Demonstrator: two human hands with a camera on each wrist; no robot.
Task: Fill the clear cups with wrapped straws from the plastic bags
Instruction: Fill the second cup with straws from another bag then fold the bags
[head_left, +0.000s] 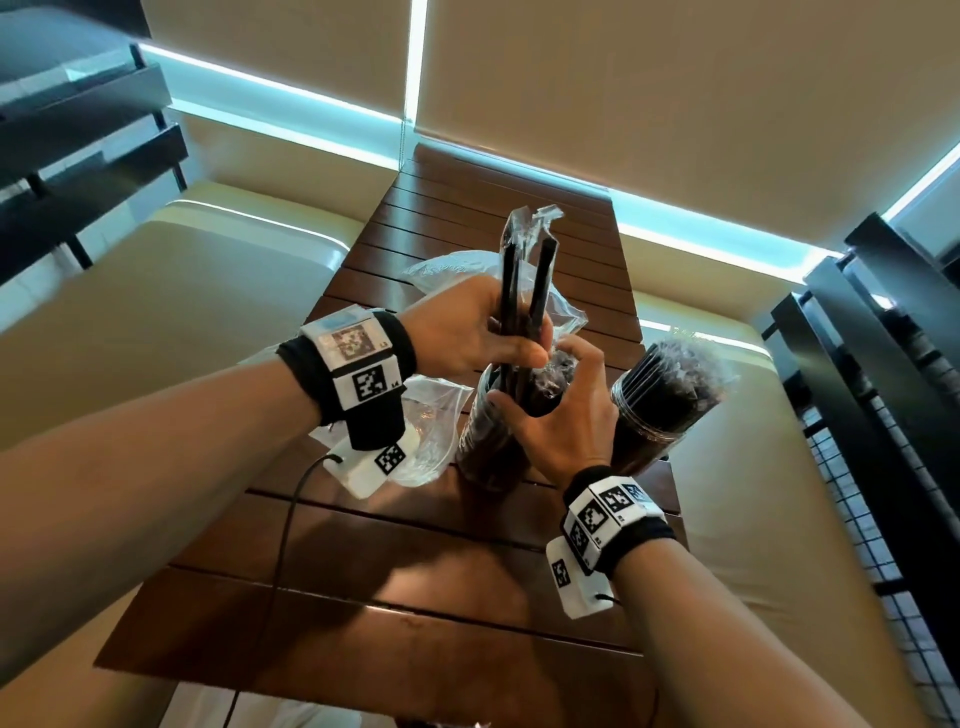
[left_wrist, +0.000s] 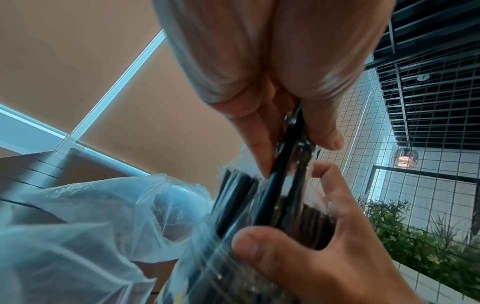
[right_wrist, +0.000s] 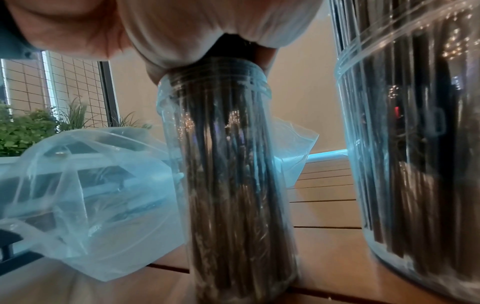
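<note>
My left hand (head_left: 519, 353) grips a small bundle of black wrapped straws (head_left: 527, 275) upright, their lower ends inside the near clear cup (head_left: 488, 441). In the left wrist view its fingertips (left_wrist: 335, 142) pinch those straws (left_wrist: 288, 139). My right hand (head_left: 540, 374) curls round the top of that cup, thumb on one side and fingers on the other. The cup (right_wrist: 233, 174) is packed with straws. A second clear cup (head_left: 660, 410), also full of straws, stands just to the right, large in the right wrist view (right_wrist: 415, 144).
Crumpled clear plastic bags lie left of the cup (head_left: 431, 431) and behind it (head_left: 441, 270), the left one seen close in the wrist views (right_wrist: 78, 185). All stand on a brown slatted wooden table (head_left: 415, 571). Cream benches flank it; black railings and wire mesh stand at the sides.
</note>
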